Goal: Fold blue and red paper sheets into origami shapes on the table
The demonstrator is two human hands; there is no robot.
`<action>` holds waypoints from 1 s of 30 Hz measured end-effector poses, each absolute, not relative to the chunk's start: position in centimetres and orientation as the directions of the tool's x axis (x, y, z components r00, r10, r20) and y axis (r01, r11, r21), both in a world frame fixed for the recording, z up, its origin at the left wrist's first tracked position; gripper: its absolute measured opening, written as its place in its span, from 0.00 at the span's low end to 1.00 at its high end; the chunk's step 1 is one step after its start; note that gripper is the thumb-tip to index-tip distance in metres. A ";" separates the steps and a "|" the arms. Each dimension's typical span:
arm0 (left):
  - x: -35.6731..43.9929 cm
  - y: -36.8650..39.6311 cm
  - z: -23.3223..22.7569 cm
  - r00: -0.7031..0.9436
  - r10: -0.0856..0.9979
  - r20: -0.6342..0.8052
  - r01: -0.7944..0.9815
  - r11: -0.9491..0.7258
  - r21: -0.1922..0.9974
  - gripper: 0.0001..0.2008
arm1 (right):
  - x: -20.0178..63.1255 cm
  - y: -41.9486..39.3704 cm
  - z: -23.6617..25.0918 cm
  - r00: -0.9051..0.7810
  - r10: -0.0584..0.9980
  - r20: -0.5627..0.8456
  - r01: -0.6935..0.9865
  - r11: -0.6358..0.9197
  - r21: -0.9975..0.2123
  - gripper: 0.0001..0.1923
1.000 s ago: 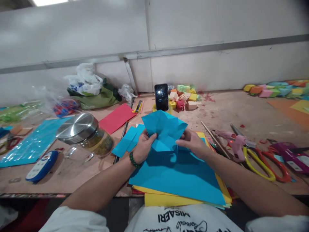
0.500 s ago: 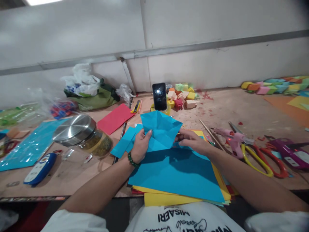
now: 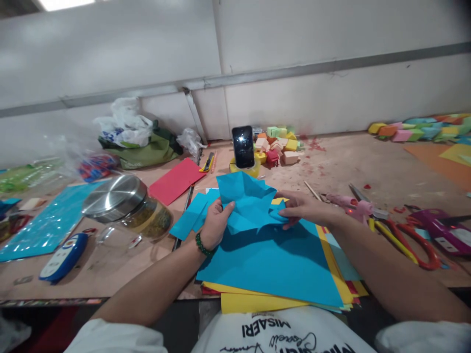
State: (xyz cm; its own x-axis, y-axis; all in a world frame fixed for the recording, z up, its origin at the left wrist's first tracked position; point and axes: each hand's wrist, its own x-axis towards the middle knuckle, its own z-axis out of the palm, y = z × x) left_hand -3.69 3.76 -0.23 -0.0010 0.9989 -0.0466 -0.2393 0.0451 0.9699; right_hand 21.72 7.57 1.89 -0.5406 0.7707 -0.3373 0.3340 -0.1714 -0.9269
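On the brown worktop (image 3: 342,166), a black phone (image 3: 243,147) stands upright in a yellow holder (image 3: 250,169), beside a heap of small multicoloured paper boxes (image 3: 277,147) near the wall. To the left are a clear glass jar with a brushed-metal lid (image 3: 125,203), a blue-and-white handheld gadget (image 3: 63,257), a flat red paper sheet (image 3: 178,181) and a yellow-and-black cutter (image 3: 207,163); to the right, a pink glue gun (image 3: 360,208) lies near scissors with orange-red and yellow handles (image 3: 429,252), partly covered by the right forearm, and a purple tool (image 3: 443,230). The creased bright-blue paper piece (image 3: 250,198) is raised above a blue-topped stack of coloured sheets (image 3: 272,264), hiding part of its far side; its surface is crossed by folds, its outline is angular, and a small flap stands up at its right edge. The left hand (image 3: 215,223) is closed on its left edge, thumb on top; the right hand (image 3: 303,208), fingers slightly curled, pinches the flap. Counted: one creased piece, one jar, one phone, one cutter, one glue gun; at least two pale-blue paper strips (image 3: 188,218) beside the left hand; the boxes overlap too much to count.
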 end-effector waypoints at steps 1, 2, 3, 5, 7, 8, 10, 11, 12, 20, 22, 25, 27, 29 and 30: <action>-3.7 3.7 -0.1 0.011 0.998 -0.055 -0.248 0.056 0.967 0.30 | 22.3 7.8 1.9 -0.491 0.808 -0.326 0.409 -0.117 -0.905 0.27; -3.6 3.6 0.0 0.019 0.998 -0.068 -0.258 0.070 0.964 0.30 | 22.7 7.9 2.1 -0.424 0.865 -0.267 0.494 -0.026 -0.869 0.25; -3.6 3.4 0.1 0.024 0.996 -0.088 -0.264 0.091 0.960 0.29 | 23.1 7.6 2.4 -0.342 0.927 -0.153 0.585 0.083 -0.807 0.21; -3.4 2.8 0.4 0.032 0.985 -0.169 -0.260 0.171 0.950 0.24 | 23.1 6.2 3.4 -0.209 0.954 0.215 0.744 0.298 -0.598 0.11; -3.1 1.9 0.8 0.050 0.958 -0.281 -0.247 0.285 0.926 0.18 | 22.2 3.8 4.6 -0.262 0.822 0.506 0.759 0.499 -0.418 0.10; -2.8 1.3 1.0 0.068 0.941 -0.333 -0.246 0.339 0.908 0.16 | 21.4 2.5 5.0 -0.387 0.714 0.583 0.691 0.644 -0.330 0.10; -2.3 -0.2 1.3 0.118 0.911 -0.394 -0.271 0.411 0.870 0.16 | 19.9 0.3 5.1 -0.617 0.529 0.583 0.553 0.818 -0.157 0.19; -2.1 -1.0 1.4 0.148 0.898 -0.414 -0.282 0.439 0.853 0.16 | 19.3 -0.4 4.9 -0.662 0.492 0.565 0.544 0.834 -0.090 0.21; -2.1 -1.8 1.5 0.189 0.880 -0.435 -0.282 0.473 0.835 0.17 | 18.8 -0.9 4.4 -0.683 0.486 0.545 0.556 0.830 -0.043 0.20; -7.3 -5.3 1.2 0.050 0.985 0.163 0.436 -0.169 0.884 0.22 | 19.9 -2.2 -0.4 -0.771 0.521 0.366 0.547 0.836 -0.040 0.10; -7.9 -5.2 1.0 0.334 0.887 0.318 0.601 -0.461 0.653 0.30 | 20.1 -2.7 -1.2 -0.774 0.553 0.307 0.562 0.824 -0.067 0.10; -7.4 -4.5 0.5 0.694 0.701 0.165 0.582 -0.681 0.445 0.24 | 20.4 -3.0 -1.4 -0.773 0.578 0.260 0.563 0.815 -0.138 0.10; -6.7 -3.5 0.2 0.726 0.681 0.097 0.585 -0.686 0.433 0.16 | 20.7 -2.9 -1.2 -0.763 0.598 0.244 0.550 0.800 -0.240 0.11; -6.3 -2.2 -0.1 0.730 0.680 0.065 0.575 -0.663 0.480 0.14 | 21.0 -2.5 -0.9 -0.731 0.646 0.219 0.553 0.749 -0.365 0.09; -6.3 -1.6 -0.1 0.723 0.689 0.062 0.569 -0.643 0.513 0.13 | 21.2 -2.3 -0.9 -0.697 0.688 0.203 0.574 0.705 -0.417 0.08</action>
State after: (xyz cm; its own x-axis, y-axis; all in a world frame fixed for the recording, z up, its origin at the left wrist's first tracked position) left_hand -6.27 -1.57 -0.13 0.7226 0.6885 0.0619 0.5689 -0.6431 0.5126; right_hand 21.18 -2.32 -0.88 -0.6969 0.6877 0.2035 0.5739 0.7049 -0.4168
